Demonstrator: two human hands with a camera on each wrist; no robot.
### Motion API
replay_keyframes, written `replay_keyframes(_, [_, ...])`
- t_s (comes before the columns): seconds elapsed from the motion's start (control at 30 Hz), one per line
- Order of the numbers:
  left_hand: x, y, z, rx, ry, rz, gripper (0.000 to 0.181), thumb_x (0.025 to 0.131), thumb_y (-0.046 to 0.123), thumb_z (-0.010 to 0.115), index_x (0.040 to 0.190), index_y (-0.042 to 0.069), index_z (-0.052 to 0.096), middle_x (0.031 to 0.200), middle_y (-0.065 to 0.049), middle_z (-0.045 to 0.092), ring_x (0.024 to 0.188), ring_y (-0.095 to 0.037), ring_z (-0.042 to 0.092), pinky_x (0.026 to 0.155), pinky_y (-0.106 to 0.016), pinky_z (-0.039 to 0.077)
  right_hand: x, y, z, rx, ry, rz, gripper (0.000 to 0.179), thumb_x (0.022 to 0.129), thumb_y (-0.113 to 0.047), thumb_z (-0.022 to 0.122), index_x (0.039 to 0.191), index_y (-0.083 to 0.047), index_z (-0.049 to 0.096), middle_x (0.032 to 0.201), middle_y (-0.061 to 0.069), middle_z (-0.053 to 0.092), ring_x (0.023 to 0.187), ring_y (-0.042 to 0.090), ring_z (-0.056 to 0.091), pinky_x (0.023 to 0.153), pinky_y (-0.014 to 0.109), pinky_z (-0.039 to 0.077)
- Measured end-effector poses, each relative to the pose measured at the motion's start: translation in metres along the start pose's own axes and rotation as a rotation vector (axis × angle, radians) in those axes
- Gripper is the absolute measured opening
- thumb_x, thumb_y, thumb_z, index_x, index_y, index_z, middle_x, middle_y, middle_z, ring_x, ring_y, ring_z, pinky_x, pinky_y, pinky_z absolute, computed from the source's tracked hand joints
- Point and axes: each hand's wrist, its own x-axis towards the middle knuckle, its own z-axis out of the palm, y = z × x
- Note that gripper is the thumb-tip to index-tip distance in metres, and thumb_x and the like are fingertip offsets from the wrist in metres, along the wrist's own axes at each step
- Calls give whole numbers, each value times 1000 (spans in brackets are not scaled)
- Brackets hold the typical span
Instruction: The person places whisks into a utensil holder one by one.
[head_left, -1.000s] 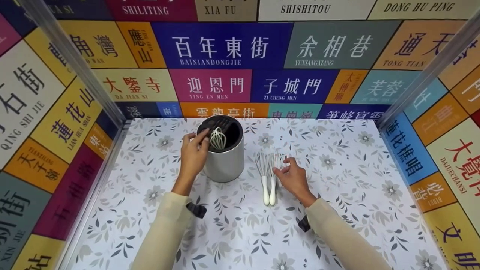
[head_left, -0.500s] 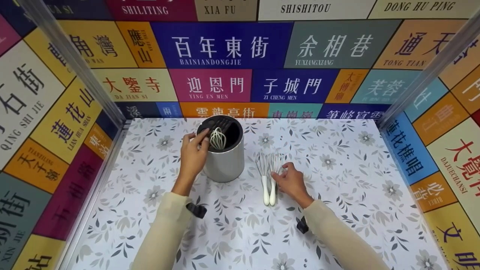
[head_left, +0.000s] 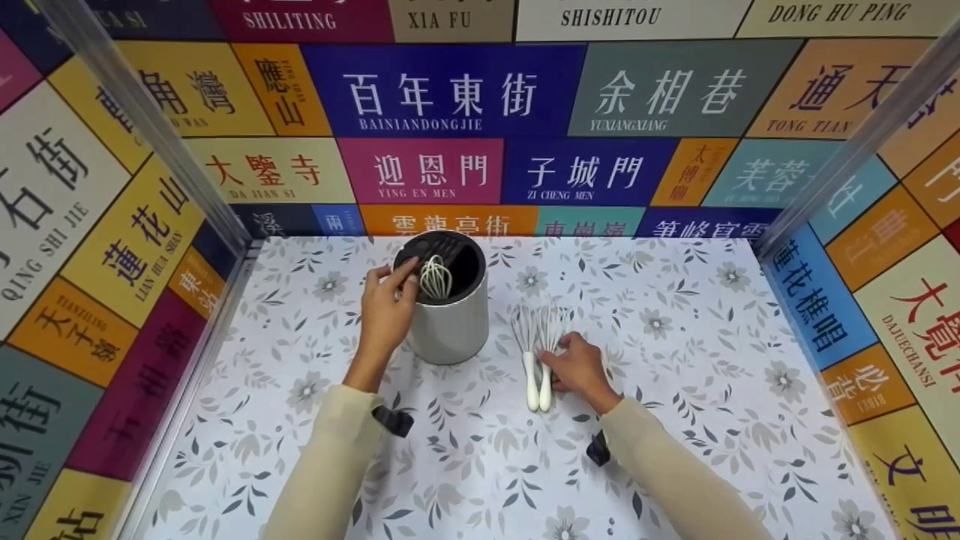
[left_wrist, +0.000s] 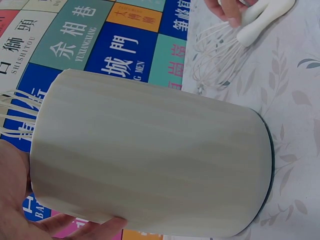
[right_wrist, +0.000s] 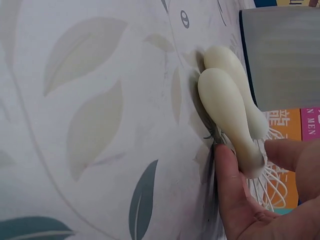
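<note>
A light grey cylindrical utensil holder (head_left: 452, 334) with a black inner rim stands upright on the table. My left hand (head_left: 386, 307) grips its near left side at the rim, fingers against the outer wall (left_wrist: 150, 150). A whisk (head_left: 436, 277) stands in the holder, wire head up. To the right, two white-handled whisks lie side by side, wire heads pointing away from me. My right hand (head_left: 579, 367) pinches the right whisk (head_left: 545, 394) near the top of its handle (right_wrist: 225, 100), thumb and forefinger on either side. The left whisk (head_left: 531, 386) lies right against it.
The table (head_left: 465, 480) is covered in a white leaf-and-flower print. Sign-patterned panels (head_left: 442, 90) rise at the back and both sides, with clear corner posts (head_left: 847, 135) between them.
My right hand has moved down and left from the wire head to the top of the right whisk's handle and closed on it. My left hand and the holder have stayed put.
</note>
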Motion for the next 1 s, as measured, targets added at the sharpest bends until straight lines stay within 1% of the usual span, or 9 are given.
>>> replay_keyframes(0.17, [-1,0,-1,2,-14,-2,34,101,20,60,134,19,70,132,-26,55,113,-38,59,96,-51,47,0,-1,-1,-43,1,-16,47,93,-32,72,124,0,57,106,20,68,69,23,70,57,35,60])
replay_keyframes(0.27, [-1,0,-2,-2,-22,3,34,102,21,60,135,19,69,132,-26,55,113,-38,58,95,-51,47,1,-1,-2,-48,-4,-14,43,94,-28,68,123,1,57,111,23,65,70,24,70,57,34,60])
replay_keyframes(0.37, [-2,1,-2,-5,-27,-2,35,102,21,59,135,19,69,132,-25,54,113,-38,58,96,-51,47,1,-1,-2,-21,-16,12,41,94,-27,66,123,0,56,114,24,63,67,23,70,56,34,60])
replay_keyframes(0.47, [-1,1,-1,-1,-20,0,35,101,21,60,135,18,69,131,-25,55,113,-38,58,96,-51,47,1,-3,-4,-9,-15,15,40,94,-27,64,123,-1,56,117,24,64,67,22,70,57,34,60])
replay_keyframes(0.63, [0,-1,0,9,-5,18,34,101,20,60,134,18,70,130,-26,56,114,-38,59,96,-52,47,-1,-10,-8,-1,5,1,43,93,-29,65,126,-3,56,123,24,63,79,28,72,60,36,61])
replay_keyframes(0.73, [0,0,-1,9,-5,13,34,101,20,60,134,18,70,130,-26,56,115,-39,58,97,-52,47,-1,-15,-11,-25,24,-16,45,92,-30,65,127,-3,56,120,23,64,85,31,71,61,37,61])
replay_keyframes(0.87, [0,1,-2,1,-17,-6,35,101,21,59,134,20,70,132,-25,55,115,-38,58,97,-51,46,0,-22,-13,-34,34,-32,48,90,-29,62,129,-2,55,108,22,66,81,37,73,63,41,62])
replay_keyframes(0.93, [0,1,-2,0,-27,-15,35,102,22,58,135,21,69,132,-25,54,115,-38,58,98,-51,46,1,-25,-13,-12,25,-32,50,90,-28,62,131,-1,54,106,20,67,79,36,75,64,42,62])
replay_keyframes(1.0, [0,1,-2,1,-34,-24,35,102,22,58,136,22,69,133,-24,54,115,-37,57,98,-51,46,2,-29,-14,13,18,-32,52,91,-27,62,134,0,52,107,19,68,76,32,75,64,42,62])
